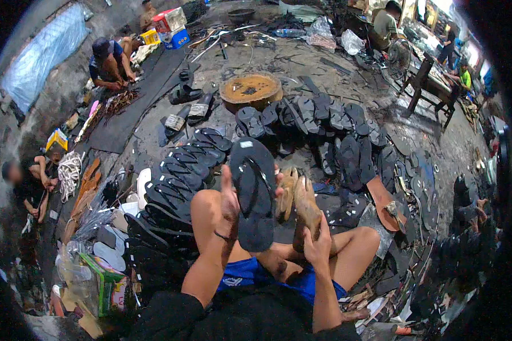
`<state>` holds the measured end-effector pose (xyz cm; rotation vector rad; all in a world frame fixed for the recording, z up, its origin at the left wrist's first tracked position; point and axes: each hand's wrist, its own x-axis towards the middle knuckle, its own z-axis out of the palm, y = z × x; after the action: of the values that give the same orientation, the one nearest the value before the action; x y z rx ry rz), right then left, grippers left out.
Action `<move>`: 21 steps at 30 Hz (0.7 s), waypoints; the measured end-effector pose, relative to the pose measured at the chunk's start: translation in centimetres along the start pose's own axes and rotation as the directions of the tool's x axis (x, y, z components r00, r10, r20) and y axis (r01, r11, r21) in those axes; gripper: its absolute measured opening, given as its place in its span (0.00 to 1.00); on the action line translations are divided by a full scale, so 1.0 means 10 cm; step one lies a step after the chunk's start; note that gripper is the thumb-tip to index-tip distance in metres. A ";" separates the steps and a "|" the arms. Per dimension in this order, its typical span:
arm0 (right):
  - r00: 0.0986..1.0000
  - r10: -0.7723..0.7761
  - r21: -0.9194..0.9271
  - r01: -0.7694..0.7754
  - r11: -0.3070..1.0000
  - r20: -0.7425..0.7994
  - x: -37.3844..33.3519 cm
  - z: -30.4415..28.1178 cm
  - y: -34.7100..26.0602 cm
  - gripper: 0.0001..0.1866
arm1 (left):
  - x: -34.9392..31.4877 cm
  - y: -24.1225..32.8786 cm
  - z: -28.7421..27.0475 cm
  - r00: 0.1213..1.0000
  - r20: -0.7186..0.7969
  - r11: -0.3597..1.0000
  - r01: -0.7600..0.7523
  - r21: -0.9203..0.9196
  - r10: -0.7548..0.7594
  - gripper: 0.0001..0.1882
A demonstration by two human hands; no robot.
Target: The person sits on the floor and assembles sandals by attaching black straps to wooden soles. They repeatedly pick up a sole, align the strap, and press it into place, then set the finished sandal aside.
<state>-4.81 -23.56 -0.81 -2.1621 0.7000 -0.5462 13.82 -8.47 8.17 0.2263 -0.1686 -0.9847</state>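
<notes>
A black flip-flop [255, 213] is being held upright, sole lengthwise, above the lap by the left hand [228, 200], whose fingers are being wrapped around its far edge. A tan foot-shaped form [308, 207] is being gripped by the right hand [317, 243], well apart from the left. Just beside it, a second form [287, 196] is being left ungrasped, while rows of black sandals [179, 170] are being spread along the floor.

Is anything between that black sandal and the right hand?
In view, a second foot form shows between the black sandal and the brown foot form in the right hand; whether it blocks them is unclear.
</notes>
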 end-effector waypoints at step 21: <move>0.941 0.073 0.474 -0.232 0.849 0.330 0.88 0.50 0.44 0.23 | 0.30 0.85 -0.89 0.602 -0.598 0.709 0.074 0.702 0.529 0.11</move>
<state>3.43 -28.83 -5.96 -1.6240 0.4857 -0.2633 24.42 -5.42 1.96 1.2709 0.2610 -0.4144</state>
